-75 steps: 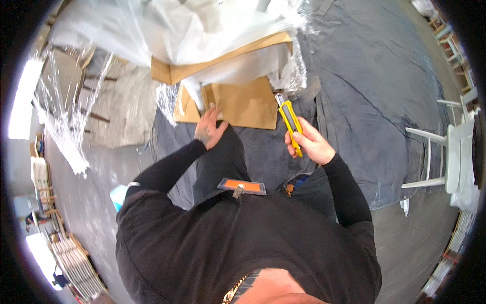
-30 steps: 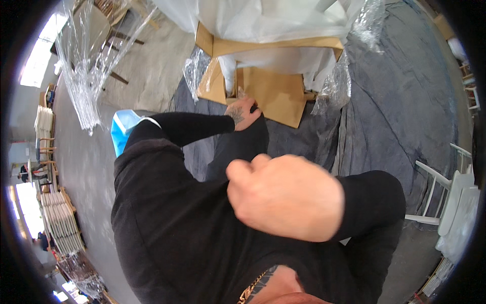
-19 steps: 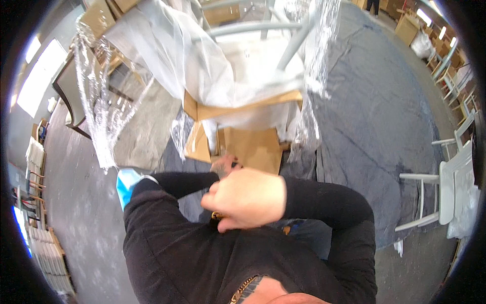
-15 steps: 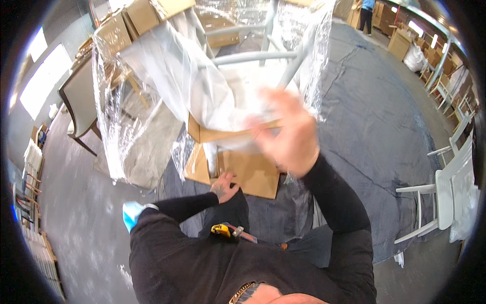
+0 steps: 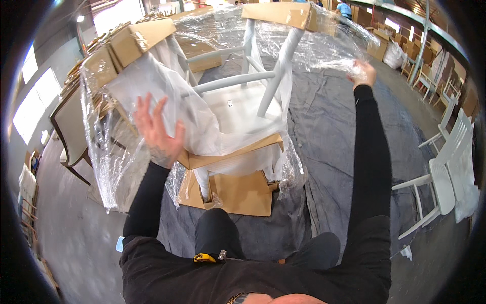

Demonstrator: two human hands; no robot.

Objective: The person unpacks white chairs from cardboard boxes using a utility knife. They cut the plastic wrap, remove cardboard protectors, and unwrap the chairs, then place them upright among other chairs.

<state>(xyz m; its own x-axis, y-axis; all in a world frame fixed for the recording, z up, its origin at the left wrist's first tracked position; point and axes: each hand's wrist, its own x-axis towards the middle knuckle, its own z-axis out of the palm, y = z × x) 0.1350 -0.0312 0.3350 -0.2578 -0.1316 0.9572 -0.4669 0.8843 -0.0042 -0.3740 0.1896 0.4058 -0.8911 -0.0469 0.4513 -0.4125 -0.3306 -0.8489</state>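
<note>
In front of me stands a grey wooden chair (image 5: 235,78), partly covered in white foam sheet (image 5: 167,83) and padded with cardboard. Its pale seat and several grey legs and rails show between the wrapping. My right hand (image 5: 362,74), at the end of an outstretched arm, is closed on a bunched edge of clear stretch film (image 5: 324,38) pulled out from the chair's far side. With fingers spread, my left hand (image 5: 159,133) is at the chair's left side, near or against the foam; contact is unclear. A bent cardboard strip (image 5: 233,152) crosses the near edge, above a cardboard sheet (image 5: 243,192) under the chair.
Dark grey blankets (image 5: 344,167) cover the floor ahead and to the right. An upholstered chair (image 5: 76,121) stands at the left, slatted light grey chairs (image 5: 441,187) at the right. Loose film (image 5: 109,152) hangs on the left. A person in blue (image 5: 344,9) is far back.
My right hand has swung outward and away to the right, stretching the film. My left hand has risen from the lower cardboard to the chair's left side.
</note>
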